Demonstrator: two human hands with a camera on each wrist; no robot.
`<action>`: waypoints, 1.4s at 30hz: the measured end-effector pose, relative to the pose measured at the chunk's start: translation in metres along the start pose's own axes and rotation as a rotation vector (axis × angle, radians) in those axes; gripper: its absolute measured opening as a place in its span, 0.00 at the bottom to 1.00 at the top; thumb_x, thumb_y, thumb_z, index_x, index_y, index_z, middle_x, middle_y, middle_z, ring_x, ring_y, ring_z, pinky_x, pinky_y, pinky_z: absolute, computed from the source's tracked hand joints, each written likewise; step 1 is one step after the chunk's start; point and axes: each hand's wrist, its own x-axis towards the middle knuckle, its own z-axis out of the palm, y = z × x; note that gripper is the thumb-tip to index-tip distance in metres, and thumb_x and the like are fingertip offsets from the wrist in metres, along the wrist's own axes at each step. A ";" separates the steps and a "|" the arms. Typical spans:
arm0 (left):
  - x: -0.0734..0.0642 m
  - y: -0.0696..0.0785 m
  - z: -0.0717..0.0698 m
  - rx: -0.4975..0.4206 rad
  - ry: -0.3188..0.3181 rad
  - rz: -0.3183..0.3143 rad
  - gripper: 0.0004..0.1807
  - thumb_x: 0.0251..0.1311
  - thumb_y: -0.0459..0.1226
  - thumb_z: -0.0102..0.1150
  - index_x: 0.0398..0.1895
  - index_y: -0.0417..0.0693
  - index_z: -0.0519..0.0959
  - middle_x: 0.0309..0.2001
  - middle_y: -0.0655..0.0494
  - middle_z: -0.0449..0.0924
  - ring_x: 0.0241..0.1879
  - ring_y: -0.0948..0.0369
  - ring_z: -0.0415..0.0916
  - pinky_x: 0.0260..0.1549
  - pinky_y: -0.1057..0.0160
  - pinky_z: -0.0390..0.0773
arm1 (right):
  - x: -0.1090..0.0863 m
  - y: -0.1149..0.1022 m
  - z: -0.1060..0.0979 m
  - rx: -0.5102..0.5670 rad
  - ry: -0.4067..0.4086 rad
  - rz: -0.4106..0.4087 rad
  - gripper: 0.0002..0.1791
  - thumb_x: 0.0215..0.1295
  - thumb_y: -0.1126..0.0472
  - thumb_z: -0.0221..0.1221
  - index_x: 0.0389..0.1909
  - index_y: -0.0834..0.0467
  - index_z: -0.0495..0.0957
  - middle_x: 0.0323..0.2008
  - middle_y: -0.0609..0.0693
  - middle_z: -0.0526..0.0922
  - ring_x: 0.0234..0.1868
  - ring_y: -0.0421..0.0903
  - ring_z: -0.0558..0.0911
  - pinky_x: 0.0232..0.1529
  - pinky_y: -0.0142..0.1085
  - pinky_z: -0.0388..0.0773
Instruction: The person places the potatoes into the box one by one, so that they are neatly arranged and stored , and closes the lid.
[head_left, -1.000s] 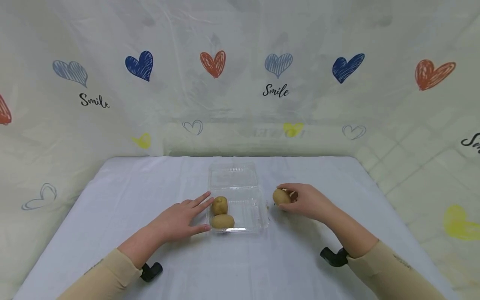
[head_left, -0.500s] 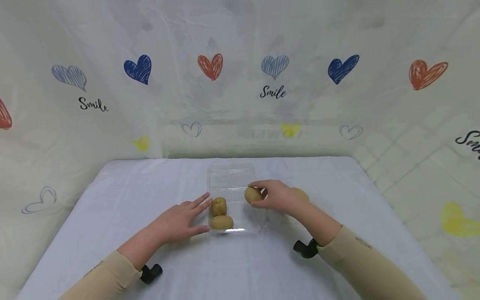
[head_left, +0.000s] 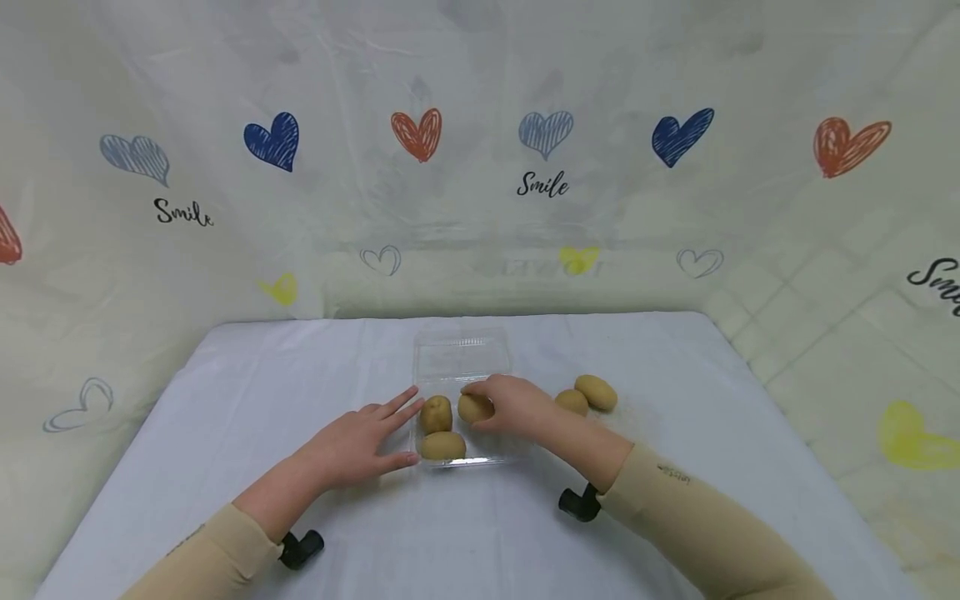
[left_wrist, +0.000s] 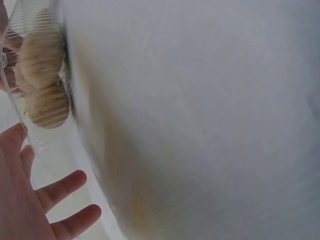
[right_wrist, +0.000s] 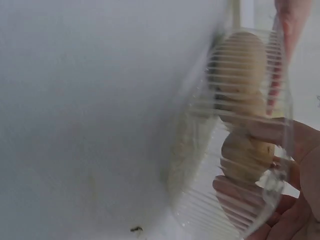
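Observation:
A clear plastic clamshell box [head_left: 495, 461] stands on the white cloth with its lid [head_left: 461, 354] folded back. Inside, along the left wall, lie two potatoes, one rounder potato [head_left: 437, 414] behind a longer potato [head_left: 444, 447]. My right hand [head_left: 517, 407] reaches into the box and grips a third potato [head_left: 474, 407] between thumb and fingers, beside the rounder one. The right wrist view shows this held potato [right_wrist: 245, 157] through the ribbed wall. My left hand [head_left: 356, 446] is spread, its fingertips at the box's left edge; its straight fingers [left_wrist: 62, 190] show in the left wrist view.
Two more potatoes, a nearer potato [head_left: 572, 402] and a farther potato [head_left: 597, 392], lie on the cloth right of the box, partly behind the right forearm. A printed curtain [head_left: 480, 208] hangs behind the table [head_left: 300, 358].
My right hand has carried a potato leftward from the cloth into the box and lowered it. Two potatoes behind that hand have come into sight. My left hand stays at the box edge.

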 end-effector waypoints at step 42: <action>-0.001 0.002 0.003 -0.023 0.019 -0.002 0.48 0.59 0.75 0.38 0.79 0.70 0.49 0.79 0.67 0.43 0.69 0.50 0.64 0.59 0.41 0.69 | -0.006 -0.006 0.016 -0.136 0.054 0.018 0.24 0.63 0.55 0.67 0.61 0.55 0.78 0.46 0.49 0.81 0.46 0.46 0.80 0.48 0.41 0.78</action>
